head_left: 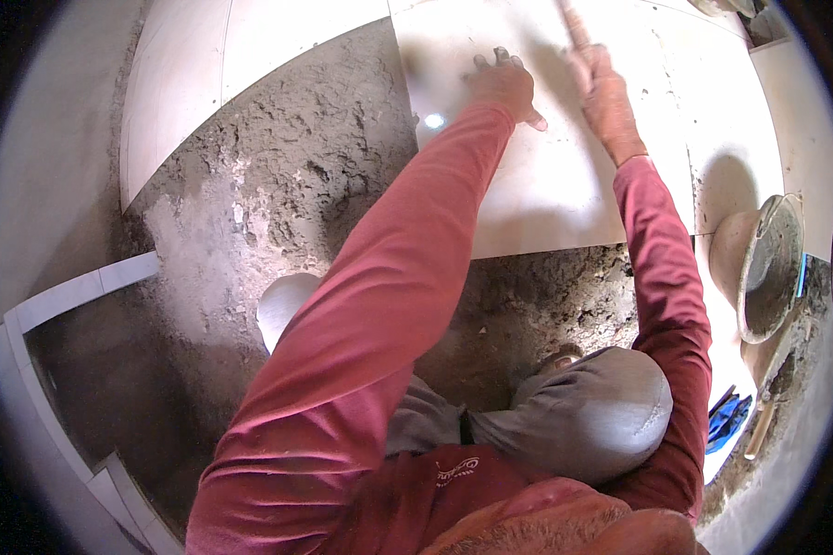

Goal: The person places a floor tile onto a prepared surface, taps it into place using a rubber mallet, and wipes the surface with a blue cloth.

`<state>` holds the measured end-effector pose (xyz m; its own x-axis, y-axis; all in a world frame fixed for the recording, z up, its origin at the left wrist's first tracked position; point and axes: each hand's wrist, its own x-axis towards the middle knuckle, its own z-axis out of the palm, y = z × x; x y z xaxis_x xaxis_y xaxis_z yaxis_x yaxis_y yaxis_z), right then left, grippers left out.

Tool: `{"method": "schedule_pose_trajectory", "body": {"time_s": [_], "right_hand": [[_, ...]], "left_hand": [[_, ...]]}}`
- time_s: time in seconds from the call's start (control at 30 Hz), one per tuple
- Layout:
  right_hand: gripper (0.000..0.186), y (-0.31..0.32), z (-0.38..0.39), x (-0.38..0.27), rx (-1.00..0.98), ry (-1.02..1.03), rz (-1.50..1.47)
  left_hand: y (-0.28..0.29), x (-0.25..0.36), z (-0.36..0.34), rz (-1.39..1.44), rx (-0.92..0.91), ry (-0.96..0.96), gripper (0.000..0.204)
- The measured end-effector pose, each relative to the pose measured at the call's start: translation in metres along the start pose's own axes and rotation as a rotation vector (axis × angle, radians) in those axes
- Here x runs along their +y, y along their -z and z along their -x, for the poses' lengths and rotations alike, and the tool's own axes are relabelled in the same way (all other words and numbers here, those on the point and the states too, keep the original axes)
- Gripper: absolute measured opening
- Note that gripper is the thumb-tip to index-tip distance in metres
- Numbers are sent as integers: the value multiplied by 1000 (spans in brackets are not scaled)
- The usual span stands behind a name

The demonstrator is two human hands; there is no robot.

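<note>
- While one grey-trousered knee [606, 416] bends closest, one round, mortar-smeared bucket [733, 257] sits at right.
- One left hand [506, 88] spreads over one large, glossy cream tile [551, 199]; one right hand [609, 104] curls round one blurred, pale stick [572, 23].
- Rough grey mortar [292, 148] borders that tile; farther left, smooth grey surface [65, 157].

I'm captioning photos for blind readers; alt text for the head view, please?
A person's left hand spreads over a pale floor tile while the right hand grips what looks like a blurred handle. Rough grey mortar borders the tile; a bucket sits right.
</note>
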<state>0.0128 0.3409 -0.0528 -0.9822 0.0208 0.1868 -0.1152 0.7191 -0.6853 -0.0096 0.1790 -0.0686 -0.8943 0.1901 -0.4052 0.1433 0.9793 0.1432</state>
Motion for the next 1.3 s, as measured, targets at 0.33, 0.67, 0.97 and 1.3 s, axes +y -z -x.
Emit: {"method": "schedule_pose_trajectory", "body": {"time_s": [0.33, 0.67, 0.97, 1.3], "right_hand": [[60, 76, -7, 14, 219, 57, -15], [56, 131, -14, 90, 66, -231, -146], [51, 81, -27, 108, 37, -226, 349], [60, 89, -34, 116, 256, -282, 167]], "left_hand": [[6, 2, 5, -54, -21, -25, 128], [3, 5, 2, -53, -30, 3, 129], [-6, 4, -21, -79, -49, 4, 126], [0, 14, -22, -114, -150, 105, 133]]}}
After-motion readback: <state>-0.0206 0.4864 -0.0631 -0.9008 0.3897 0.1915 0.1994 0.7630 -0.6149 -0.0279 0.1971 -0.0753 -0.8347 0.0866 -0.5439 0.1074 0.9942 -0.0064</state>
